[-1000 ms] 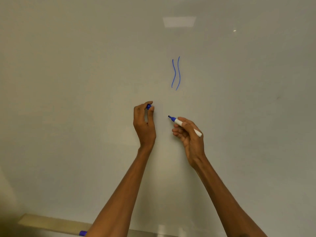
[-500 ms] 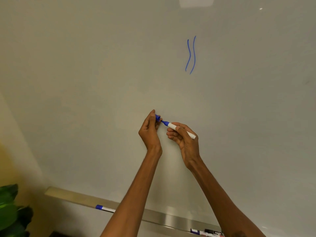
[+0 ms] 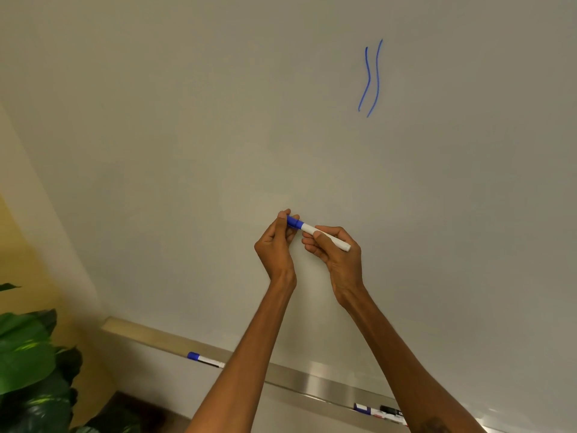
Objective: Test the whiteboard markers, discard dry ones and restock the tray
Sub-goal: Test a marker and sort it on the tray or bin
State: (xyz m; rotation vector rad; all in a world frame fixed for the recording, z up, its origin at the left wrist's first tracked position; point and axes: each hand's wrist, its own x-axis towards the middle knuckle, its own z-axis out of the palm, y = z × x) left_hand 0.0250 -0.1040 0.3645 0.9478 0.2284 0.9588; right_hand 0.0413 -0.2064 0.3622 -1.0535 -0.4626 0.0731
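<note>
A white-barrelled blue marker (image 3: 324, 235) is held in front of the whiteboard (image 3: 218, 120). My right hand (image 3: 335, 254) grips its barrel. My left hand (image 3: 276, 242) pinches the blue cap (image 3: 294, 221), which now sits on the marker's tip. Two wavy blue test lines (image 3: 371, 78) stand on the board at the upper right. On the metal tray (image 3: 299, 378) below lie another blue-capped marker (image 3: 205, 359) at the left and several markers (image 3: 381, 412) at the right, partly hidden by my right forearm.
A large green-leaved plant (image 3: 28, 364) stands at the lower left, beside a yellow wall (image 3: 18, 245). The whiteboard's left edge runs diagonally down to the tray's left end.
My hands came together and the cap went onto the marker's tip. The view tilted down and left, bringing the tray, its markers and the plant into sight.
</note>
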